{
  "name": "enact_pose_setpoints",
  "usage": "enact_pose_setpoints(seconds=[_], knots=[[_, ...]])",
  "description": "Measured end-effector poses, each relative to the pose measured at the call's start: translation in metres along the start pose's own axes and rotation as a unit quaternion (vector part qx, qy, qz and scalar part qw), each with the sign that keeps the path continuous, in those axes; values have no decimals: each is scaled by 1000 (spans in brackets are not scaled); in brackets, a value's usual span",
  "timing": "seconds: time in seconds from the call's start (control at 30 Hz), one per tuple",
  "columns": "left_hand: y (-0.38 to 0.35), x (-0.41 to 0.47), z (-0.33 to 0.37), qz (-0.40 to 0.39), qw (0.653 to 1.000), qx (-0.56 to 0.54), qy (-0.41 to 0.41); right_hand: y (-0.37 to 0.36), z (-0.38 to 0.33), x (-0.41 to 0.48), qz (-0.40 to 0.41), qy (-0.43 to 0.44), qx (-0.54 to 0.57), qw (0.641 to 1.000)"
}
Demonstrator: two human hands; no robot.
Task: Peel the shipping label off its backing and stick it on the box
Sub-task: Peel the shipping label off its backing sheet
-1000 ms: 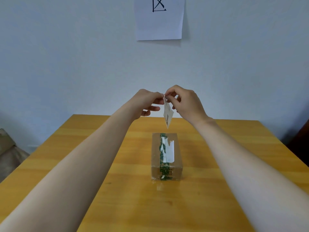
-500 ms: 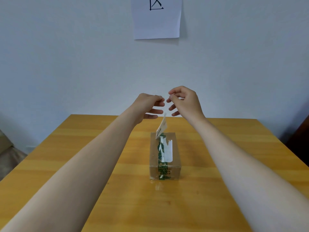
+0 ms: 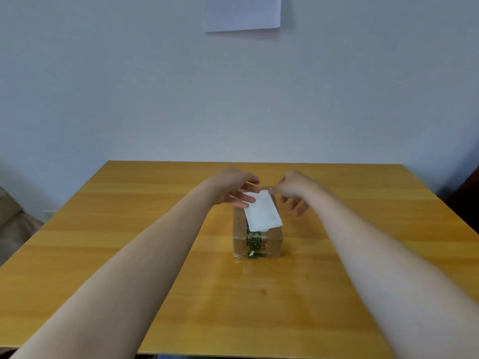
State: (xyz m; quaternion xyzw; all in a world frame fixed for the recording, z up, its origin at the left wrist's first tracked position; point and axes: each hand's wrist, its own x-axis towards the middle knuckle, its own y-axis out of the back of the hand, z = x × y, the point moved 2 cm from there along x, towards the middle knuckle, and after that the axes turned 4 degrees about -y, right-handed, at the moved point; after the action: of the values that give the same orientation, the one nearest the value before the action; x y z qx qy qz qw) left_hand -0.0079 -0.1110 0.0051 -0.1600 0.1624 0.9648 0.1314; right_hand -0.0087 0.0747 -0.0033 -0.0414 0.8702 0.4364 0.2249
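Observation:
A small brown cardboard box [image 3: 269,246] with green-printed tape stands at the middle of the wooden table [image 3: 129,229]. The white shipping label [image 3: 262,214] lies slanted across the box's top, its near edge overhanging the tape. My left hand [image 3: 234,189] hovers at the label's far left corner, fingers spread, fingertips at its edge. My right hand [image 3: 294,191] is at the far right corner, thumb and forefinger drawn together there and the other fingers hanging loose. Whether that pinch grips the label is unclear.
The table reaches the pale wall, where a white sheet of paper [image 3: 242,12] hangs. A dark piece of furniture [image 3: 466,200] stands off the table's right side, and something beige [image 3: 11,218] off its left.
The label slipped from both hands, fell and now lies on the box top. Both hands dropped down to its far end. The view tilted down.

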Motion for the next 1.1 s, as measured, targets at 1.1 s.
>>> enact_pose_setpoints(seconds=[1.1], knots=[[-6,-22,38,59,967,-123,-213,33,-31,-40,-33,166,370,914]])
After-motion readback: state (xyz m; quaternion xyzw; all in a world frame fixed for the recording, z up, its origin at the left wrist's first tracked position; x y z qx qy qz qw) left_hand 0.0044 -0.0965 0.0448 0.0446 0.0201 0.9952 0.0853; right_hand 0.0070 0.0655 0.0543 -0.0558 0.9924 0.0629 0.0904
